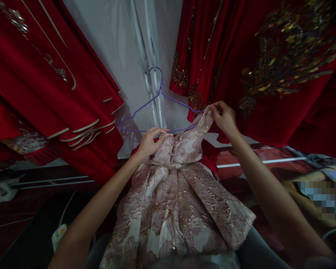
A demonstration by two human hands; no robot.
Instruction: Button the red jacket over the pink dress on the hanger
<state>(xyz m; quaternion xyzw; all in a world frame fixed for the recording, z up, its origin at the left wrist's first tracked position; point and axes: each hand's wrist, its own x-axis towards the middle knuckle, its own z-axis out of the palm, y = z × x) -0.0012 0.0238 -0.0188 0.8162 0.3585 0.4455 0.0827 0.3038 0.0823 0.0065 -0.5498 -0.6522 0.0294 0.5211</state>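
Observation:
A pale pink brocade dress [170, 201] with metallic gold threads and a pleated skirt lies spread over my lap. Its right shoulder strap sits over one end of a purple wire hanger [145, 107], whose hook points away from me. My right hand [224, 116] pinches that strap near the hanger's end. At the bodice's left side, my left hand [151, 142] rests with its thumb and fingers apart at the top edge of the dress. The hanger's left arm sticks out bare past the fabric.
Red garments [81, 93] with silver trim hang at left; more red garments [207, 56] with gold embroidery hang at right. A pale wall [106, 41] with white vertical rails stands between them. A white corded device [59, 235] is at lower left, and a yellowish bag [292, 188] at right.

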